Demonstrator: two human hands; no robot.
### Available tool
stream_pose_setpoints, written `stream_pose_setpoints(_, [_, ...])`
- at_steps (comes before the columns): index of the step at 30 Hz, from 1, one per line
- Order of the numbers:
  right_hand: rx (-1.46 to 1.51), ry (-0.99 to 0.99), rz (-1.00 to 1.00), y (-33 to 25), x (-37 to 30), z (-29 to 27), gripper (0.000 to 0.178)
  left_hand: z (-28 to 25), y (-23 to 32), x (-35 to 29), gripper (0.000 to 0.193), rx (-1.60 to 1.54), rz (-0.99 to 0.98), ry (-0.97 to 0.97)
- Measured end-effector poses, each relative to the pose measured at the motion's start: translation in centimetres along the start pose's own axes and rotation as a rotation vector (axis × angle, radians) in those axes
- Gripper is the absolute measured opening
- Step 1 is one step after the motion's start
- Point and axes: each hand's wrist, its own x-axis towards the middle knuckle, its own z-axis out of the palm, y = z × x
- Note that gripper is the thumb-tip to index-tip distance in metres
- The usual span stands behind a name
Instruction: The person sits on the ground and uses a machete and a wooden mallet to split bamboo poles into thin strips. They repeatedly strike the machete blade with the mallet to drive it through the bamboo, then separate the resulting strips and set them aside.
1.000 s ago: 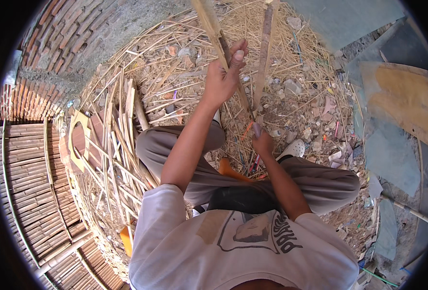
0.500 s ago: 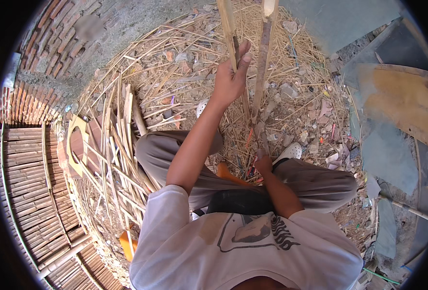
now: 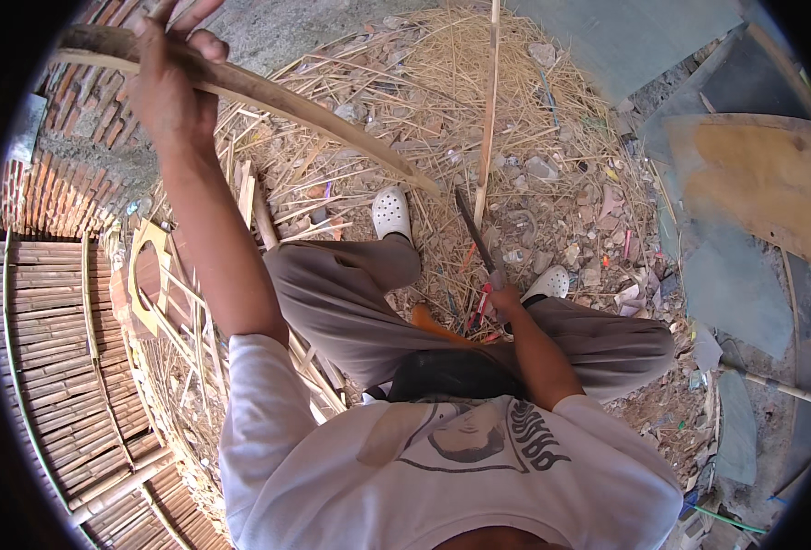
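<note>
My left hand point(image 3: 174, 101), at the upper left, is closed around a long split bamboo strip point(image 3: 332, 124), some fingers raised off it. The strip slants down to the right, and its lower end is near the tip of a machete point(image 3: 475, 229). My right hand point(image 3: 504, 302) is low between my knees, wrapped round the machete's handle, with the dark narrow blade pointing up and slightly left. A second, thinner bamboo strip point(image 3: 490, 110) rises beyond the blade to the top edge; neither hand touches it.
Several cut bamboo strips point(image 3: 205, 344) are piled left of my knee. Straw and rubble cover the ground point(image 3: 552, 174). Flat grey sheets and a tan board point(image 3: 758, 183) lie to the right. A bamboo slat panel point(image 3: 52, 357) and a brick wall point(image 3: 93, 101) are at left.
My left hand has swung up and left with one bamboo strip, parting it from the other strip. The machete blade now shows plainly; my right hand has hardly moved.
</note>
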Motion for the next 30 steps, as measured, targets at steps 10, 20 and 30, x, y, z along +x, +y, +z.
stream_pose_setpoints(10, [0.165,-0.025,0.033,-13.7,-10.5,-4.2,0.031,-25.5,18.5,-4.3,0.06,0.512,0.23,0.436])
stream_pose_setpoints(20, [0.546,0.116,0.131,-11.4,-7.8,-5.0,0.019,-46.0,19.2,-22.8,0.077,0.616,0.158,1.625])
stream_pose_setpoints(30, [0.786,0.163,0.163,-11.9,-8.1,-7.5,0.006,-19.1,-8.8,-29.5,0.025,0.75,-0.25,1.116])
